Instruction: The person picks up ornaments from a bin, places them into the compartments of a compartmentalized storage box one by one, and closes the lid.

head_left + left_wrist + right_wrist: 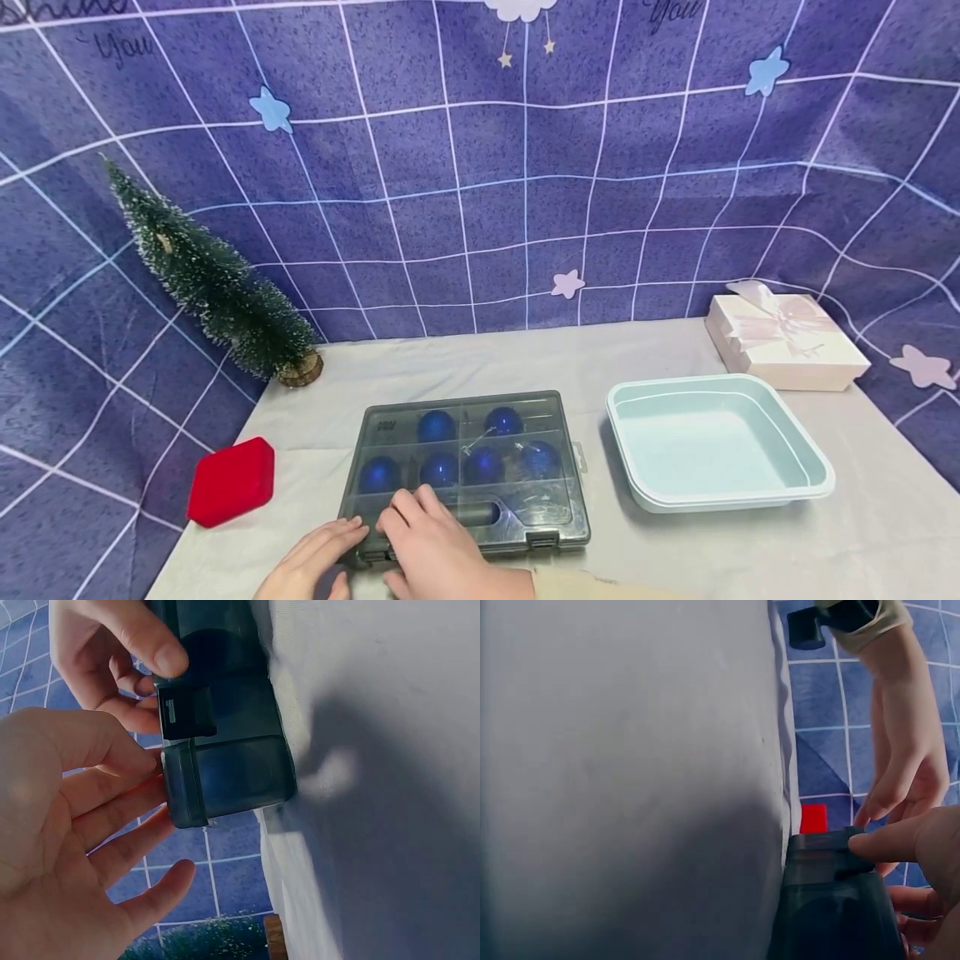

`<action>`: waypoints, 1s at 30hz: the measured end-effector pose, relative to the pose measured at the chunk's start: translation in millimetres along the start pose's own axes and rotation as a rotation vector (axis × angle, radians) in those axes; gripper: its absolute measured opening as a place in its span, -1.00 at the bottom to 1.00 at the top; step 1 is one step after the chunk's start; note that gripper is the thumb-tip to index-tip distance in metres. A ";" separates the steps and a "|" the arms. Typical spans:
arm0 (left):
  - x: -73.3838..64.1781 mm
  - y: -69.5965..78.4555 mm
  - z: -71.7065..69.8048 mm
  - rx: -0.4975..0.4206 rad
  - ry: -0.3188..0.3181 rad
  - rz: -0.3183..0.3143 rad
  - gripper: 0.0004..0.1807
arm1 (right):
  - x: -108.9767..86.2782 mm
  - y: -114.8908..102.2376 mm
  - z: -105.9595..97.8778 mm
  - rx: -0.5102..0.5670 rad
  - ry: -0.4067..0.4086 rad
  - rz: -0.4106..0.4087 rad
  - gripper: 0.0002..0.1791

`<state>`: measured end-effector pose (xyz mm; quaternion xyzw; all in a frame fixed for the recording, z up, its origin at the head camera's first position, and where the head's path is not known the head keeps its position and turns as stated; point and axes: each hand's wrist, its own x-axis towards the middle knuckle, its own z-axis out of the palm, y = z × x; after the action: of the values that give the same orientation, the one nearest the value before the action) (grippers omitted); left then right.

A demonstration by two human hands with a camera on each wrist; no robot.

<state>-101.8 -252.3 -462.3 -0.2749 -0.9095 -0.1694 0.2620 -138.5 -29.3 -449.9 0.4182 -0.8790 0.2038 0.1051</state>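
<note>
A flat storage case [517, 521] with a smoky see-through lid lies on the table, several blue baubles [483, 466] in its compartments. My left hand [315, 554] touches the case's front left corner with fairly straight fingers. Over the front edge, my right hand [438, 537] has bent fingers on the lid and its thumb at the front, by the left latch [187, 714]. In the left wrist view that thumb lies just above the latch. The lid is down. A second latch [543, 540] sits at the front right.
Right of the case stands a pale blue tray [720, 502], with a white gift box [798, 371] bearing a ribbon behind it. A red box [231, 482] lies to the left. At the back left a small artificial pine tree [217, 292] stands against the gridded purple cloth [495, 200].
</note>
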 end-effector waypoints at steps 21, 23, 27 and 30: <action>-0.8 -1.6 2.5 -0.045 0.030 0.048 -0.37 | 7.6 -3.3 4.5 -0.072 0.074 -0.023 -0.76; -0.9 -1.1 2.1 -0.040 0.029 0.044 -0.38 | 7.7 -3.7 4.7 -0.073 0.082 -0.025 -0.76; -0.5 0.3 0.9 -0.016 0.020 0.020 -0.40 | 7.2 -1.7 2.7 -0.032 0.081 -0.025 -0.77; 1.8 1.6 0.3 0.013 0.002 -0.007 -0.42 | 6.2 4.1 -1.9 0.090 0.084 -0.019 -0.85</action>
<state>-102.2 -250.2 -461.3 -0.2699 -0.9112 -0.1648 0.2640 -145.5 -30.4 -447.1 0.4217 -0.8597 0.2596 0.1249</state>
